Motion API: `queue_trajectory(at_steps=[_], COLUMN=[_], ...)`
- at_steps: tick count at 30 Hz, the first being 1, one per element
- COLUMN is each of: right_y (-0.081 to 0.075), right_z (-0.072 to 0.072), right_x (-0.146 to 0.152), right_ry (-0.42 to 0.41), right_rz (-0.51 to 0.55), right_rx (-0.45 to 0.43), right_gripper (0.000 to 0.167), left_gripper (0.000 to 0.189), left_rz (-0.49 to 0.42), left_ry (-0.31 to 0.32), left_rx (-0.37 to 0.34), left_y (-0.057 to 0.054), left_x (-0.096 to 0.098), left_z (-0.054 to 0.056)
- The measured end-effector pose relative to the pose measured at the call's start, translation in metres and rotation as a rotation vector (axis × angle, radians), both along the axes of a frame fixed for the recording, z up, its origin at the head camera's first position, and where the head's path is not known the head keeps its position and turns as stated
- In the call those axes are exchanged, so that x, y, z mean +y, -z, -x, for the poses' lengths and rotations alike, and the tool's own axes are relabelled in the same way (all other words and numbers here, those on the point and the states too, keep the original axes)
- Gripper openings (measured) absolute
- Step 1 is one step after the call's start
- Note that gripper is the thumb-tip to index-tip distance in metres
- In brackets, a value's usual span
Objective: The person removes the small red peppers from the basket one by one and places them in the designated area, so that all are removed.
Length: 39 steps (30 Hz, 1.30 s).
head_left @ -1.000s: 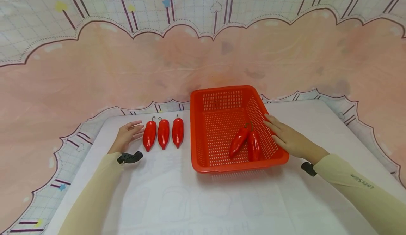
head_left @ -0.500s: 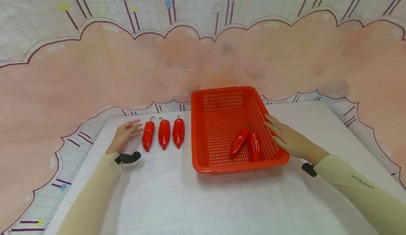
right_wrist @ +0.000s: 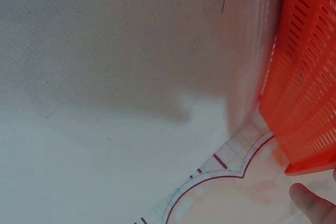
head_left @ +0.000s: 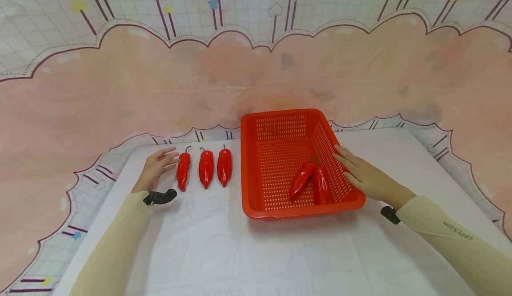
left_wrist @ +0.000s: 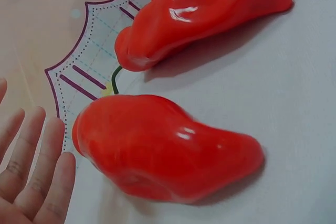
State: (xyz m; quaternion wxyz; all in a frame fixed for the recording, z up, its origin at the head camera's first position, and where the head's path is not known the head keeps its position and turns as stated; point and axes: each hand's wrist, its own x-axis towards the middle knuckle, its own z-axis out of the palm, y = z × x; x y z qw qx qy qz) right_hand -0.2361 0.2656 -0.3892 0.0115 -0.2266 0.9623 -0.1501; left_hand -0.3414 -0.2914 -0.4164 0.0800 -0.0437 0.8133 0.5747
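Note:
In the head view my left hand (head_left: 157,168) is beside the leftmost of three red peppers in a row, its fingers extended and fingertips right at that pepper (head_left: 183,171). The left wrist view shows the spread fingers (left_wrist: 48,161) by the stem end of this glossy pepper (left_wrist: 163,148). The middle pepper (head_left: 206,169) and the right pepper (head_left: 224,167) lie upright in the row, stems away from me. My right hand (head_left: 362,176) rests with straight fingers against the right side of a red plastic basket (head_left: 249,167). Two more peppers (head_left: 302,180) lie inside it.
The basket's perforated side (right_wrist: 310,66) fills the right of the right wrist view. A white-covered table (head_left: 208,260) lies under everything, with a pink and white patterned cloth (head_left: 180,91) behind. Each wrist wears a black device (head_left: 160,197).
The leftmost pepper has shifted left and rolled a little, opening a wider gap to the middle one. My left hand has drawn slightly left with it. The right hand stays on the basket.

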Motion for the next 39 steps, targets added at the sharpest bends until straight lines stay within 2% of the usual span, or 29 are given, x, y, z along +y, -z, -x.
queue_trajectory(at_steps=[5,15,21,29,39], right_y=[0.001,0.002,0.003,0.002,0.002], right_z=[0.0,-0.001,-0.002,0.0,0.001], right_x=[0.001,0.001,0.001,0.0,0.001], right_ry=[-0.008,-0.012,-0.006,-0.002,0.012], right_rz=[-0.007,-0.002,0.015,0.002,0.004], right_rx=[0.013,0.015,0.021,0.009,-0.007], right_gripper=[0.058,0.058,0.058,0.059,0.059], left_gripper=[0.066,0.063,0.062,0.06,0.053], left_rz=[0.003,-0.012,-0.009,0.002,-0.001], left_ry=[0.021,0.07,0.117,0.186,0.274], left_rx=[0.031,0.094,0.137,0.161,0.171], left_y=[-0.003,-0.021,-0.036,-0.054,-0.069], left_x=[0.003,0.021,0.039,0.066,0.098], left_z=[0.002,0.005,0.0,-0.006,-0.009])
